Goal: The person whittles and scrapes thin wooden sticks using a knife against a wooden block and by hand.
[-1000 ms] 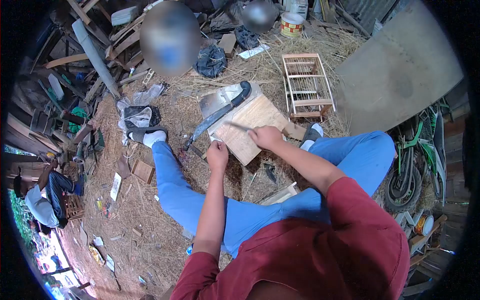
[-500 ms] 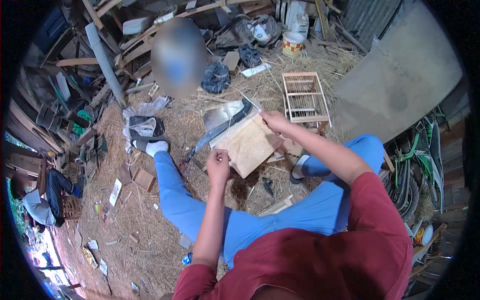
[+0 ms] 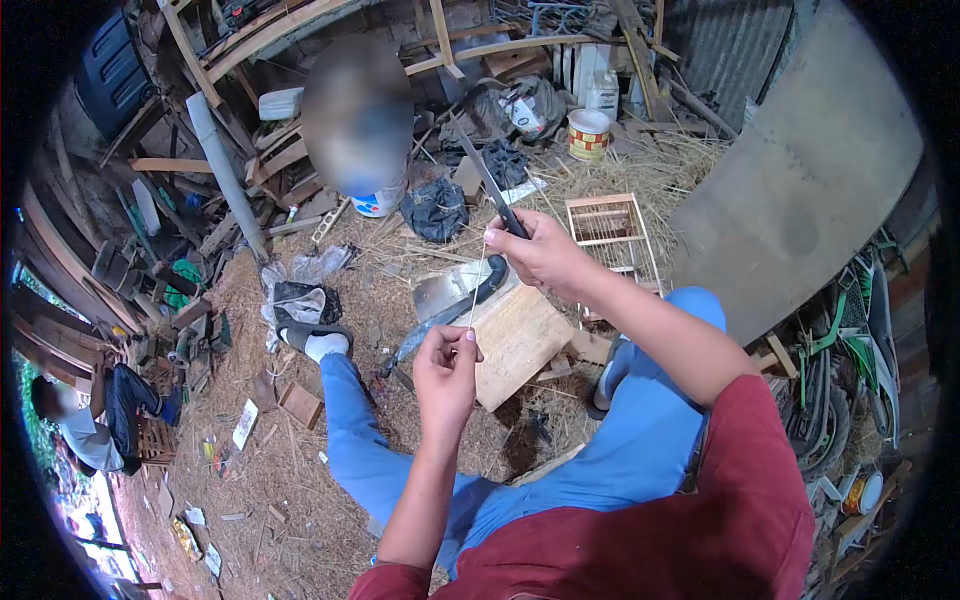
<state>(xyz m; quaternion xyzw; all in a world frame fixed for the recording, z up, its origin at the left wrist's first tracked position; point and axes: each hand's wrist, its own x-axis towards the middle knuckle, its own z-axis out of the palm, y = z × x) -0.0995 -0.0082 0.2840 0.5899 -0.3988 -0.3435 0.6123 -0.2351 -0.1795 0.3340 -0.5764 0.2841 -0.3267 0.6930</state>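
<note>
Since the earlier frame, the right hand (image 3: 535, 252), gripping a black-handled metal knife (image 3: 486, 180), has swung leftward to the upper end of a thin, pale, straight stick (image 3: 479, 290). Lying between both hands, it slants forward-right from the left hand (image 3: 445, 375), which pinches its lower end.

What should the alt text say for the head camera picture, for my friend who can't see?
A person in a red shirt holds a knife in the right hand and a thin stick in the left hand, above a wooden board. A barred wooden frame sits nearby on straw-strewn ground.
</note>
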